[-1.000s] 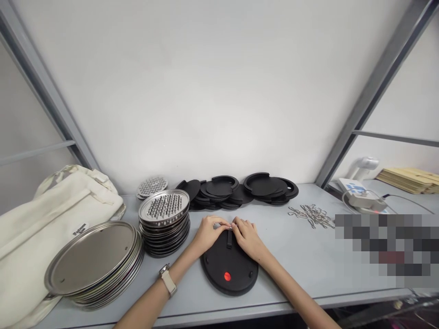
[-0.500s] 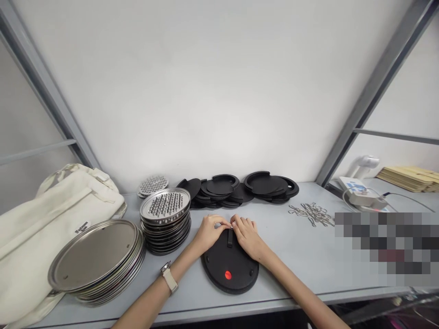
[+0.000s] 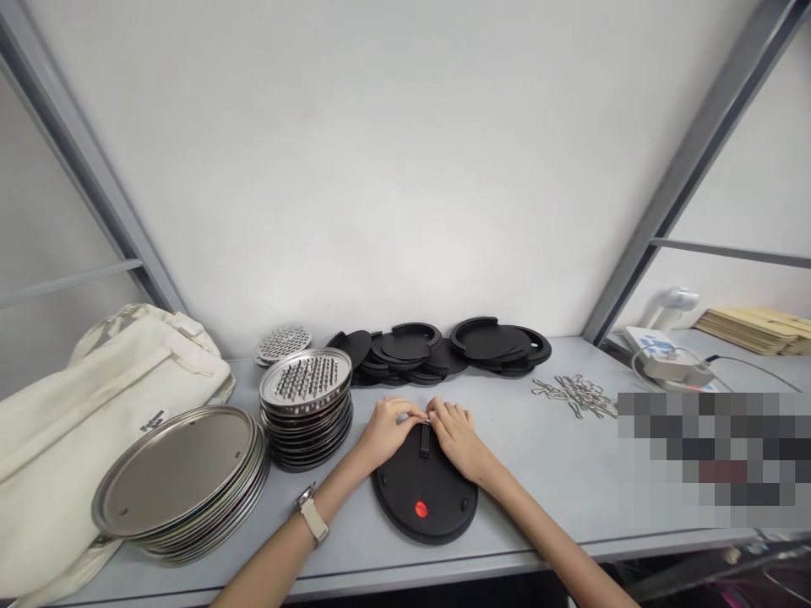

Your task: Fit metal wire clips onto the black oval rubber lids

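A round black disc [image 3: 426,494] with a red spot lies near the table's front edge. At its far rim, my left hand [image 3: 388,432] and my right hand [image 3: 457,437] meet, fingertips pinched on a small metal piece [image 3: 427,420] that is mostly hidden. Just below the fingertips a short black strip [image 3: 424,441] shows on the disc. My right hand's palm rests over the disc's upper right edge. Metal hooks [image 3: 578,395] lie in a loose pile to the right.
Left of the disc stand a stack of grater plates [image 3: 305,380], a stack of large metal trays [image 3: 181,473] and a cream bag [image 3: 120,380]. Black round parts [image 3: 405,344] line the wall. A white device [image 3: 662,355] and brown boards [image 3: 753,328] sit at the right.
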A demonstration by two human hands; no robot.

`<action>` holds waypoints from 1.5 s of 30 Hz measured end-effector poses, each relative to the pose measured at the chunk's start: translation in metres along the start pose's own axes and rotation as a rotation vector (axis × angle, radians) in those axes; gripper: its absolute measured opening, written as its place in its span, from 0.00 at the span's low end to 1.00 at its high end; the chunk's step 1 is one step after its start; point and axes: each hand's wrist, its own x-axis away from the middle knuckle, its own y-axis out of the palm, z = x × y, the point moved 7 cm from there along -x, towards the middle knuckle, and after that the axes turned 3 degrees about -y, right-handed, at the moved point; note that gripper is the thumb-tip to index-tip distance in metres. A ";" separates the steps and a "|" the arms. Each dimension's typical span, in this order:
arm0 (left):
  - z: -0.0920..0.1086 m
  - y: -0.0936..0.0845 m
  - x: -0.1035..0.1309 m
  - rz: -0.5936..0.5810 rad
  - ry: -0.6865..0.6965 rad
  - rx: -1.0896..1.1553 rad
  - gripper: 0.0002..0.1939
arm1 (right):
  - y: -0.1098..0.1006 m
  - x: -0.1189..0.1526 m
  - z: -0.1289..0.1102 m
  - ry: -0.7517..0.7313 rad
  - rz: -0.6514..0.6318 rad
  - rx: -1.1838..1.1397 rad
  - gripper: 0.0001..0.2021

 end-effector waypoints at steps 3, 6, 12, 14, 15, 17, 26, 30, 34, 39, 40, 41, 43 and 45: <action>0.002 0.001 0.000 -0.039 0.024 -0.017 0.08 | 0.001 0.000 0.002 0.026 -0.003 -0.044 0.15; 0.006 0.000 0.001 -0.068 0.051 -0.024 0.10 | 0.001 0.000 0.003 0.034 -0.012 -0.063 0.15; 0.012 -0.006 0.002 -0.144 0.046 -0.023 0.10 | -0.001 0.000 0.001 0.031 -0.005 -0.059 0.15; 0.013 -0.008 0.002 -0.149 0.036 -0.032 0.09 | -0.002 0.000 0.001 0.043 -0.005 -0.059 0.14; 0.012 -0.009 0.001 -0.145 0.027 -0.038 0.08 | -0.002 0.000 0.001 0.053 -0.007 -0.059 0.14; 0.010 -0.010 0.001 -0.136 0.011 -0.042 0.07 | -0.002 -0.001 0.001 0.070 -0.013 -0.064 0.14; 0.003 -0.010 -0.002 -0.105 0.017 -0.044 0.05 | 0.003 -0.002 0.004 0.070 -0.012 -0.075 0.14; 0.003 -0.010 -0.002 -0.069 0.006 -0.066 0.04 | 0.005 -0.003 0.005 0.073 -0.017 -0.079 0.14; 0.004 -0.012 -0.001 -0.037 -0.005 -0.068 0.04 | 0.002 -0.003 0.004 0.075 -0.005 -0.112 0.15; 0.008 -0.009 0.000 -0.076 -0.011 -0.048 0.04 | 0.001 -0.004 0.004 0.061 -0.005 -0.118 0.17; 0.009 -0.009 0.001 -0.080 -0.013 -0.055 0.03 | 0.001 -0.004 0.004 0.057 -0.004 -0.112 0.17; 0.010 -0.010 0.001 -0.083 -0.012 -0.063 0.03 | 0.002 -0.004 0.004 0.054 -0.005 -0.106 0.17; 0.011 -0.010 0.001 -0.091 -0.003 -0.079 0.02 | 0.002 -0.004 0.004 0.050 -0.006 -0.096 0.17; 0.011 -0.011 0.002 -0.096 0.008 -0.096 0.02 | 0.003 -0.004 0.004 0.053 -0.009 -0.091 0.17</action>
